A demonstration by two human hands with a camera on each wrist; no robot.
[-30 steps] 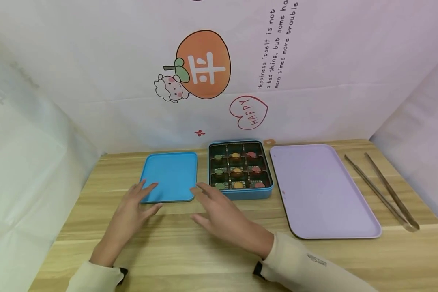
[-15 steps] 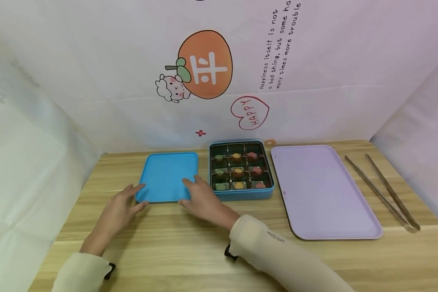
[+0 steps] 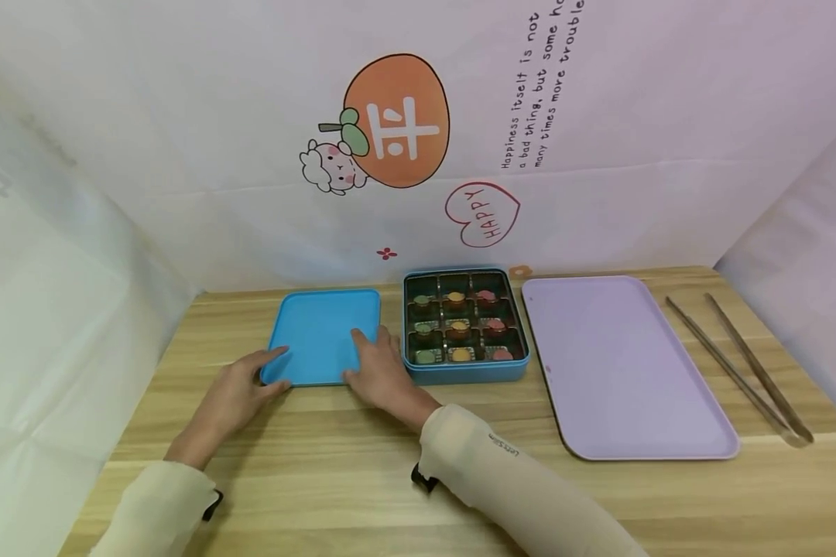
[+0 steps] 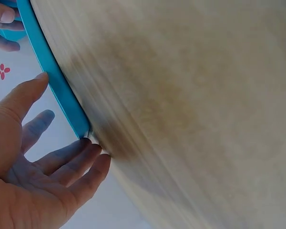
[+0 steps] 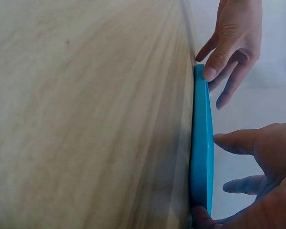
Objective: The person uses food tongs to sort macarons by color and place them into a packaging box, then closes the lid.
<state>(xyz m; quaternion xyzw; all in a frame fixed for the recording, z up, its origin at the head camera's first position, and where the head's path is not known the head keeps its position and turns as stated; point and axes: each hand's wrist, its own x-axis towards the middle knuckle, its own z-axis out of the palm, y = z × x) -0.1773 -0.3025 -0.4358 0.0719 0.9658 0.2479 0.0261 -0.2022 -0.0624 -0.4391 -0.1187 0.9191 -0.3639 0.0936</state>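
Observation:
A flat square blue lid (image 3: 316,340) with a low raised rim lies on the wooden table. My left hand (image 3: 235,394) holds its near left corner, thumb at the front edge and fingers along the left side. At the near right corner my right hand (image 3: 383,371) has its thumb on the front edge, other fingers round the right side. In the left wrist view, the left hand's fingertips (image 4: 105,157) sit right at the corner of the lid. The right wrist view shows the lid (image 5: 201,143) edge-on between both hands.
Close to the right hand stands a blue box (image 3: 470,374) with a dark divided insert holding several small green, yellow and pink pieces. Further right lie a lilac tray (image 3: 620,371) and metal tongs (image 3: 745,371). A printed white cloth (image 3: 251,155) hangs behind.
Both hands have come down onto the lid's near corners; the right hand moved left to reach it. The lid, box, tray and tongs keep their places.

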